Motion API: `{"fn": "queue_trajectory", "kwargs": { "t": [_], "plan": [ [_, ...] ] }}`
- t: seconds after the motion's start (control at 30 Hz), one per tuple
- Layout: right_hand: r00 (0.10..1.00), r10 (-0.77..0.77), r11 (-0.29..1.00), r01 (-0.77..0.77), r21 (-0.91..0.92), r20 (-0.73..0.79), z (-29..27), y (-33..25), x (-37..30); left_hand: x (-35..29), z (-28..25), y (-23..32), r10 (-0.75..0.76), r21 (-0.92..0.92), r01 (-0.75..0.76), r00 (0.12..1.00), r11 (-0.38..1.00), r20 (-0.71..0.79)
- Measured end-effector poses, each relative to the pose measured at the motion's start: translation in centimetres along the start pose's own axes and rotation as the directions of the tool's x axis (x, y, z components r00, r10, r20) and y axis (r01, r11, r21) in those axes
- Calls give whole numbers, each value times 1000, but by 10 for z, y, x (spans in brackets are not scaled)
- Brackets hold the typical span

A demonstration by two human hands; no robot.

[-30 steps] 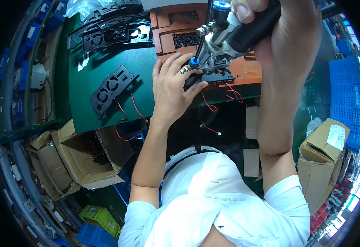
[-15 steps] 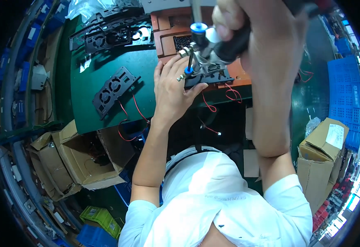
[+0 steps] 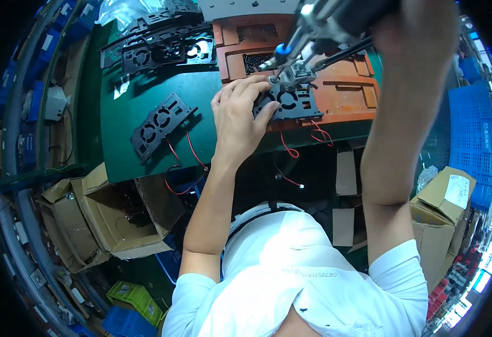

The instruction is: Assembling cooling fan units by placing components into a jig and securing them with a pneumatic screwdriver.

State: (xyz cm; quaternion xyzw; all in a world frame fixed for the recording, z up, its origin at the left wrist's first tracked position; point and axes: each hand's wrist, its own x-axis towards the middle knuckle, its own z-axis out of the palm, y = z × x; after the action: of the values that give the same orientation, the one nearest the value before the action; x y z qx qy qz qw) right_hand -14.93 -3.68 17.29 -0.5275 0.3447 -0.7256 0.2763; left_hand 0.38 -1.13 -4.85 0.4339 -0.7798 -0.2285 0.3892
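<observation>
My left hand (image 3: 237,115) steadies a black plastic panel (image 3: 297,105) with round fan cutouts, its thumb and fingertips on the panel's left end. Red wires (image 3: 291,147) run from the panel over the table's front edge. Above it, my right hand (image 3: 411,36), blurred and partly cut off, is closed round a power screwdriver (image 3: 364,22). The driver's metal head (image 3: 296,70) has hose fittings and hangs tilted over the panel; I cannot tell whether its tip touches. An orange-brown tray fixture (image 3: 347,109) lies under the panel, with dark screws (image 3: 257,62) in one pocket.
A second fan-cutout panel (image 3: 162,126) with red wires lies left on the green table (image 3: 116,118). Black frames (image 3: 164,53) are stacked behind it beside a clear plastic bag (image 3: 128,12). Open cardboard boxes (image 3: 116,219) stand below left, another box (image 3: 445,196) right near blue crates (image 3: 473,129).
My right hand and the screwdriver have moved up and right, tilting the tool and uncovering more of the panel. My left hand stays on the panel, its thumb slightly shifted.
</observation>
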Motion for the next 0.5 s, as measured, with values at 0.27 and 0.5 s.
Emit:
{"fn": "queue_trajectory", "kwargs": {
  "t": [0.27,0.5],
  "plan": [
    [994,110,994,-110,19,-23,8,23,-19,-1,-2,7,-10,41,11,1000,999,-10],
    [990,135,991,-134,11,-46,11,30,-23,-4,-4,0,-17,32,17,1000,999,-19]
  ]
}}
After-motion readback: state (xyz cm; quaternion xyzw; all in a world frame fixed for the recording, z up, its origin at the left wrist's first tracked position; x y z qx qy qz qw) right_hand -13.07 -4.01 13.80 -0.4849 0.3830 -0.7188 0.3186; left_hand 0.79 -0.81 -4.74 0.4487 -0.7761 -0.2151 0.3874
